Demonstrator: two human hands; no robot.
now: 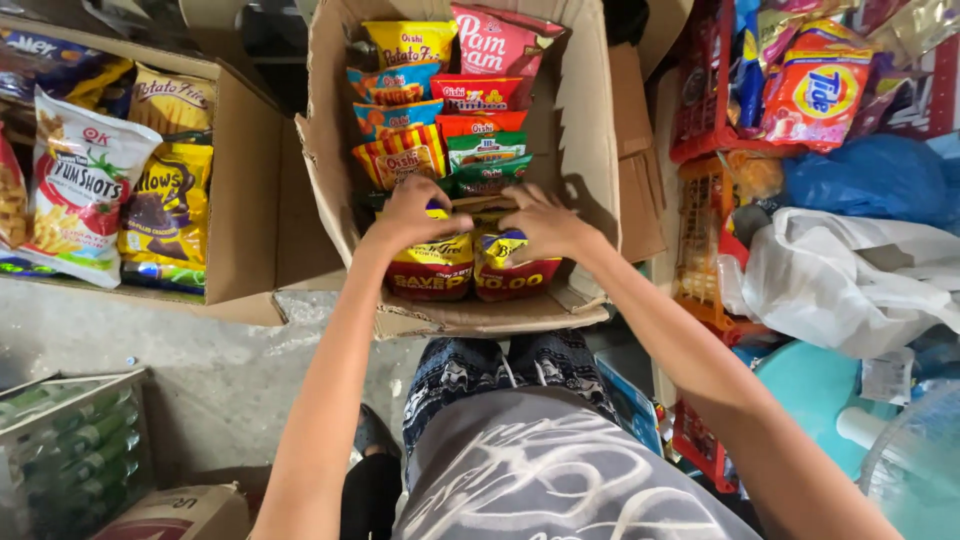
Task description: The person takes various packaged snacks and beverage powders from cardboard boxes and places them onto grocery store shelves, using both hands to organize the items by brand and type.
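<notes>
Already well along, by my read: cardboard box (590, 150) nearly full, two columns of snack bags (440, 110) standing packed from far wall toward me. Left hand (408, 212) curls over top edge of left red chip bag (432, 268); right hand (540, 222) does same on right red chip bag (512, 268), both at near end of box. I judge only this front row left to seat. Second carton of snacks (110, 180) sits to left, well apart.

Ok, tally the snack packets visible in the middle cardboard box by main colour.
Red packets: 4
Blue packets: 2
Green packets: 2
Yellow packet: 1
Pink packet: 1
Red-and-yellow striped packet: 1
Total: 11 in view
</notes>
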